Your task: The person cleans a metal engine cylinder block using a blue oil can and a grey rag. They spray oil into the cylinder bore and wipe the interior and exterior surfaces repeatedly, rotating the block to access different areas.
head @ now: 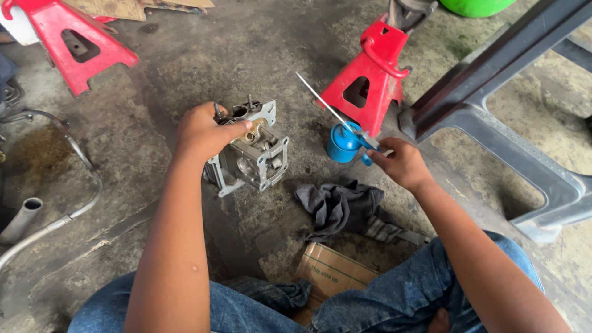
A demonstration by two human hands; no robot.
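1. We see the grey metal engine part point(250, 154) standing on the concrete floor point(185, 68), near its middle.
2. Our left hand point(203, 132) closes over its top.
3. Our right hand point(401, 163) pinches the blue oil can point(343, 143), thin spout pointing up-left.
4. A dark rag point(339, 206) and cardboard point(330, 271) lie nearer us; a red jack stand point(370, 74) stands just behind the can.

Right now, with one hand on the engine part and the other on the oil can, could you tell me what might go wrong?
The metal engine part stands on rough, stained concrete, steadied only by the left hand; it could tip if that grip slips. The blue oil can in the right hand has a long thin spout that might drip onto the floor instead. The dark rag lies apart from the work, so spills may spread.
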